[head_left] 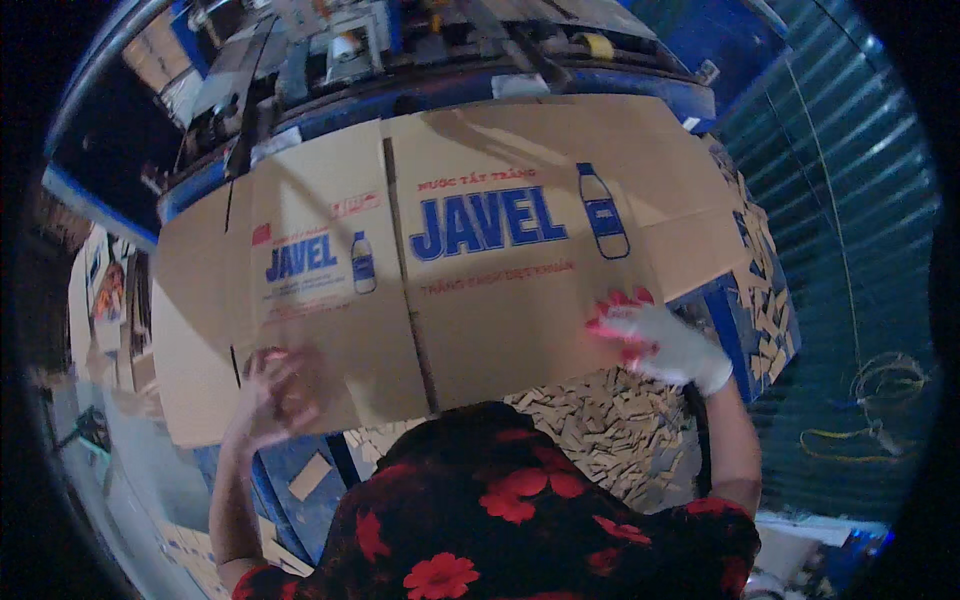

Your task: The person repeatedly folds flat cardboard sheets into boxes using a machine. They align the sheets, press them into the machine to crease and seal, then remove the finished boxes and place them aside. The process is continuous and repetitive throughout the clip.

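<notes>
A large flat cardboard box blank (500,290), brown with slots and fold lines, lies across the machine in front of me. Blue and red lettering and drawn bottles are printed on its panels. My left hand (280,398), bare, is over the near left part of the blank; motion smears its fingers. At the near right edge, my right hand (665,345) wears a white glove with red fingertips. Its fingers are spread over the cardboard, and the thumb's exact contact is hard to make out.
A blue machine (640,80) with metal parts stands beyond the blank. Many small cardboard offcuts (610,430) are heaped below its near edge, with more scraps (765,310) at the right. A green corrugated wall (830,200) rises on the right. Printed cardboard (105,290) stands at far left.
</notes>
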`<action>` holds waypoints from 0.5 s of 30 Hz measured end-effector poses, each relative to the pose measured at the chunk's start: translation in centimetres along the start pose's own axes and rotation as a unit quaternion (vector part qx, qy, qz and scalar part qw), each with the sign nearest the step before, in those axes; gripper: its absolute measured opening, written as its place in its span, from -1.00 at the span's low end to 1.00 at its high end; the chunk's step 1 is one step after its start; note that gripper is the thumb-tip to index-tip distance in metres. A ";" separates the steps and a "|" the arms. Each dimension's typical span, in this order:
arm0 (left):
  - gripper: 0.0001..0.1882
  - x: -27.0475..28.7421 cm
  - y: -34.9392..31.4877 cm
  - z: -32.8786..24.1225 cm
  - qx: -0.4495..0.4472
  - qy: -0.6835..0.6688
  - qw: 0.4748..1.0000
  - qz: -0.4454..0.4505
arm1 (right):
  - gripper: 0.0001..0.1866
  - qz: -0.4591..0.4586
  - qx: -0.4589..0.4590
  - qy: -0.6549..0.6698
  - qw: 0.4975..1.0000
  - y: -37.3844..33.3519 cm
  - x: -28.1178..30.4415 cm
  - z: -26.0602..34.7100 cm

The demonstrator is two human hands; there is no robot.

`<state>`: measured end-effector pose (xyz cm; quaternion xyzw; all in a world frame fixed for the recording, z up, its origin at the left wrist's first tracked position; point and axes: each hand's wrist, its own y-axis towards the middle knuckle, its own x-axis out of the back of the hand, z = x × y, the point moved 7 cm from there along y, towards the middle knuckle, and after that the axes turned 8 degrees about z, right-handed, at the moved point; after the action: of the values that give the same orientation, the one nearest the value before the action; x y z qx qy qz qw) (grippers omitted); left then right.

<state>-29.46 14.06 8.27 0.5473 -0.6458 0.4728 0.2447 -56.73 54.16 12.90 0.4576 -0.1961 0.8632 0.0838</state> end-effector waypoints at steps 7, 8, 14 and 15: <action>-0.46 3.2 7.6 15.5 0.244 -0.056 0.901 -0.354 | -0.56 -0.348 -0.280 -0.166 0.879 7.9 6.0 -11.7; -0.44 2.7 8.2 16.5 0.265 -0.055 0.904 -0.331 | -0.55 -0.327 -0.328 -0.235 0.854 9.0 5.3 -12.2; -0.32 2.2 7.6 16.5 0.301 -0.069 0.887 -0.343 | -0.60 -0.350 -0.342 -0.098 0.867 9.9 5.0 -13.4; -0.31 2.4 7.5 16.1 0.287 -0.073 0.885 -0.360 | -0.61 -0.327 -0.372 -0.056 0.867 9.8 5.4 -14.6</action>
<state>-33.92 -1.55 0.68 0.8214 -0.2565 0.4758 0.1820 -73.99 51.12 7.45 0.4777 -0.3463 0.6222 0.5146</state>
